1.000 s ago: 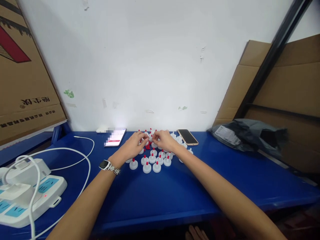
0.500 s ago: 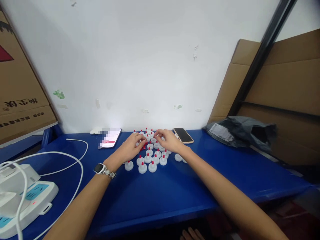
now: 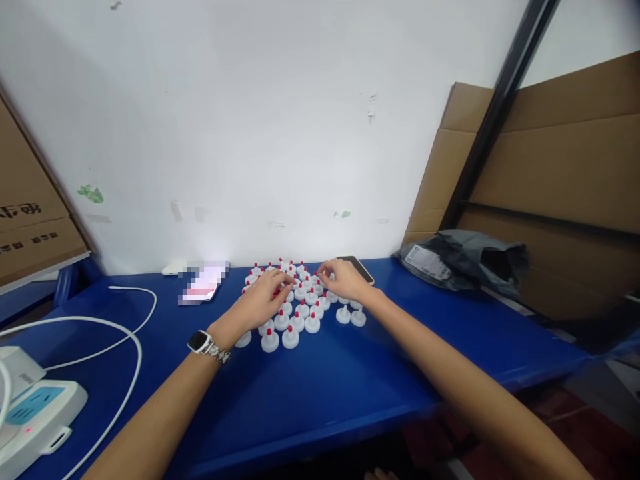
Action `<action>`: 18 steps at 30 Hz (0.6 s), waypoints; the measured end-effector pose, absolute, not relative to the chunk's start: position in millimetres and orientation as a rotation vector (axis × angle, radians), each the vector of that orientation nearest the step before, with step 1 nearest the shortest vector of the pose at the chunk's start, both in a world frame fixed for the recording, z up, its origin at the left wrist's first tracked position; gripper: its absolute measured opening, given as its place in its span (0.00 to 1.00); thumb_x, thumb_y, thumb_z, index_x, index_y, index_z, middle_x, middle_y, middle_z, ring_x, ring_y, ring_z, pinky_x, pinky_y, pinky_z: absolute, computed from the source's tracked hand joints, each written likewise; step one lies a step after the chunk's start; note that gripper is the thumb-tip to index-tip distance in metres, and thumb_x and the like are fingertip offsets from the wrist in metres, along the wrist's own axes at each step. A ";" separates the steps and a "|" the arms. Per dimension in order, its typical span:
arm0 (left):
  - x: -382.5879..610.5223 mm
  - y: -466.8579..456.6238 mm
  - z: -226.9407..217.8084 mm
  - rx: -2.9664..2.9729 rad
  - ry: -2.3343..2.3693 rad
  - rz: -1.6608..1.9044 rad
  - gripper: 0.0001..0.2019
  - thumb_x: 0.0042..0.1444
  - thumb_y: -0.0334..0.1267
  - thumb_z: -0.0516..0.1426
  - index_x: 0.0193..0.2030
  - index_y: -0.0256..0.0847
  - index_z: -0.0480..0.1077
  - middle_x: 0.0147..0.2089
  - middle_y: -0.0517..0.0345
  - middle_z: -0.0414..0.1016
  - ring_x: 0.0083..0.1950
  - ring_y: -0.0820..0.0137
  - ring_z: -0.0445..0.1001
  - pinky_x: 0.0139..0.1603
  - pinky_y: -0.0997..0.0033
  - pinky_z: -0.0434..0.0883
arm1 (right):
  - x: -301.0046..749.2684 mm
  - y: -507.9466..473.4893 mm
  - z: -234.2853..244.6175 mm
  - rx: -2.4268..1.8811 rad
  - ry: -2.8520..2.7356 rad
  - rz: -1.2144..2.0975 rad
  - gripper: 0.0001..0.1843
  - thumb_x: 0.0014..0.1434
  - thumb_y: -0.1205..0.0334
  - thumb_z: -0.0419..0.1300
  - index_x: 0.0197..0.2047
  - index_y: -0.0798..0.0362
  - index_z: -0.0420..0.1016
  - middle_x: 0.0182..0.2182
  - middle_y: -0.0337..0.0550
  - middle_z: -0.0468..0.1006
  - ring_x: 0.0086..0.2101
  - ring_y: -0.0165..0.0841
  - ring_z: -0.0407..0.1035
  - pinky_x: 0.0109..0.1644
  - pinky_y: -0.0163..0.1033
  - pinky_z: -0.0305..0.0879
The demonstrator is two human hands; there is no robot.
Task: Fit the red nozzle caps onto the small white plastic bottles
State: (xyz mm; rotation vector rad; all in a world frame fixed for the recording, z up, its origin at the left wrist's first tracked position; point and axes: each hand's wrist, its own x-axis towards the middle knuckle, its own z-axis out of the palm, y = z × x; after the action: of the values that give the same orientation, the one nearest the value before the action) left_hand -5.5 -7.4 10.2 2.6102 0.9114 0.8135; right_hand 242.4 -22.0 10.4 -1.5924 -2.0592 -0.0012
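Note:
Several white bottle caps with red tips (image 3: pixel 290 319) stand in a cluster on the blue table (image 3: pixel 320 380). My left hand (image 3: pixel 263 300), with a watch (image 3: pixel 202 342) on its wrist, rests over the left of the cluster with fingers curled in a pinch; what they hold is too small to name. My right hand (image 3: pixel 345 280) hovers over the back right of the cluster, fingers bent and pinched near a cap. A few caps without red tips (image 3: pixel 350 315) sit just right of the group.
A lit phone (image 3: pixel 203 283) lies left of the caps, a dark phone (image 3: pixel 357 267) behind my right hand. A grey plastic bag (image 3: pixel 465 260) and cardboard (image 3: pixel 550 180) sit at right. A power strip (image 3: pixel 35 417) with white cables (image 3: pixel 115 333) is at left.
The view has swung to the right, so everything shifts left in frame. My hands stay over the caps, the left one moving slightly down and nearer.

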 end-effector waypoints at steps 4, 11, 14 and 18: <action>-9.0 -3.4 7.2 2.614 0.936 0.787 0.16 0.67 0.45 0.47 0.47 0.42 0.72 0.46 0.51 0.72 0.50 0.61 0.70 0.54 0.56 0.68 | 251.7 -9.3 14.5 -1.727 -1.964 -0.044 0.13 0.61 0.63 0.54 0.42 0.51 0.79 0.35 0.42 0.82 0.34 0.34 0.73 0.39 0.36 0.59; -6.9 -6.8 8.6 2.635 0.893 0.817 0.15 0.67 0.45 0.47 0.46 0.42 0.72 0.45 0.51 0.73 0.50 0.60 0.70 0.54 0.55 0.68 | 262.6 -1.9 5.4 -1.719 -2.086 0.087 0.07 0.56 0.62 0.60 0.36 0.51 0.79 0.33 0.40 0.82 0.34 0.33 0.73 0.39 0.35 0.61; -9.3 -9.6 11.3 2.622 0.929 0.825 0.16 0.67 0.46 0.47 0.47 0.42 0.72 0.46 0.51 0.73 0.50 0.61 0.71 0.53 0.56 0.69 | 259.9 -2.4 5.8 -1.648 -2.015 0.163 0.05 0.55 0.65 0.60 0.33 0.53 0.78 0.32 0.42 0.81 0.32 0.32 0.73 0.38 0.35 0.62; -17.4 -12.2 16.8 2.573 1.007 0.876 0.17 0.66 0.48 0.48 0.52 0.44 0.70 0.51 0.51 0.72 0.50 0.61 0.72 0.51 0.57 0.70 | 243.3 -12.9 17.9 -1.466 -1.802 0.275 0.05 0.56 0.62 0.60 0.33 0.54 0.76 0.30 0.43 0.80 0.30 0.32 0.72 0.35 0.35 0.63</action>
State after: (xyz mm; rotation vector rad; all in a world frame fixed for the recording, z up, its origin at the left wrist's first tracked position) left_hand -17.4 -12.2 16.8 2.5732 1.0074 0.8762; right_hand 243.3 -12.9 17.9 -1.4662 -1.8021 0.2754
